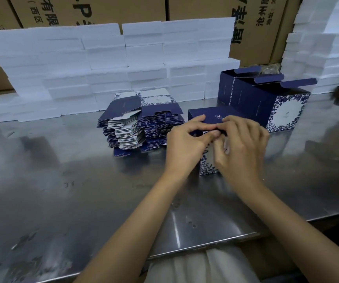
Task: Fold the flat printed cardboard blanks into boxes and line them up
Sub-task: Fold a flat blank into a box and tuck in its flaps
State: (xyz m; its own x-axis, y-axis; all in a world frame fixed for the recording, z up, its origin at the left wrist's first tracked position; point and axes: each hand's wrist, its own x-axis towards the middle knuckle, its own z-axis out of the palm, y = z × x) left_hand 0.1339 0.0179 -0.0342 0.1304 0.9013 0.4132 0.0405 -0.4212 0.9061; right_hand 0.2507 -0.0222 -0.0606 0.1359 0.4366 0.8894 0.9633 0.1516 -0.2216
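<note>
Box (211, 119) number 3, blue with white flowers, stands on the shiny metal surface (62, 180) right in front of the person, and both hands are busy at its top. The left hand (187, 144) and the right hand (242, 148) meet at the near top edge, and each grip pinches the blue lid flap with curled fingers and thumb. It looks like the step now is tucking that flap in to close the box. Next, the flap needs a soft push so its tab slides inside, and then the box can go beside the 2 finished boxes (266, 103) that stand in a row just behind it on the right, tops open. More flat blanks (142, 123) wait in a pile just left of the hands. The hands hide the tab and most of the box front, so I cannot tell how far in the flap is. Something dark at the right edge is cut off and blurry.
</note>
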